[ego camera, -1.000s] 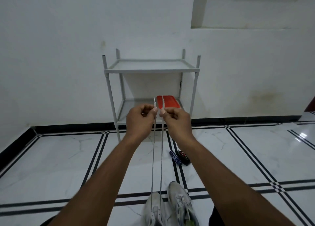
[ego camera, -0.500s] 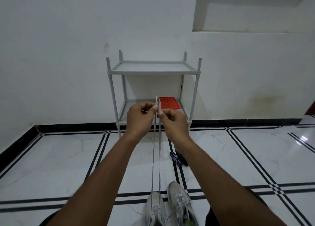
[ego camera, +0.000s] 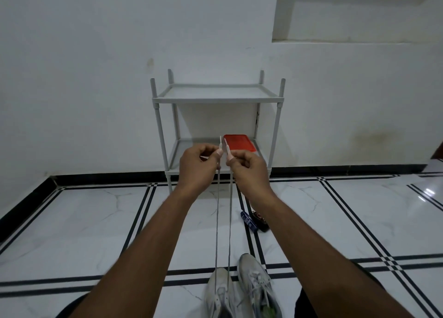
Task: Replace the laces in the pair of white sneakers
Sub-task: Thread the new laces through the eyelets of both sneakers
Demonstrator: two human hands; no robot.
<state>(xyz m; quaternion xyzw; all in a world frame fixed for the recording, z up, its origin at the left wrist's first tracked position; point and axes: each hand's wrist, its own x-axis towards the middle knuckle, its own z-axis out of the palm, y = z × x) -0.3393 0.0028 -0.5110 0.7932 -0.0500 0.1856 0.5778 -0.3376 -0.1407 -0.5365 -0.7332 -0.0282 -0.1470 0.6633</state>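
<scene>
Lace (ego camera: 217,221) runs taut in two near-vertical strands from the left sneaker (ego camera: 219,293) up to the hands. One tip is pinched by the left hand (ego camera: 199,165), the other by the right hand (ego camera: 248,167), level, just apart. The laced right sneaker (ego camera: 257,286) stands beside the left sneaker.

sneakers (ego camera: 239,293) cut off at bottom edge, dark floor items (ego camera: 254,221) unclear

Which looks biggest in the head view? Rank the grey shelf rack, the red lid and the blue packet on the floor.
1. grey shelf rack, plainly largest.
2. red lid.
3. blue packet, smallest, though it lies nearer the camera.
</scene>
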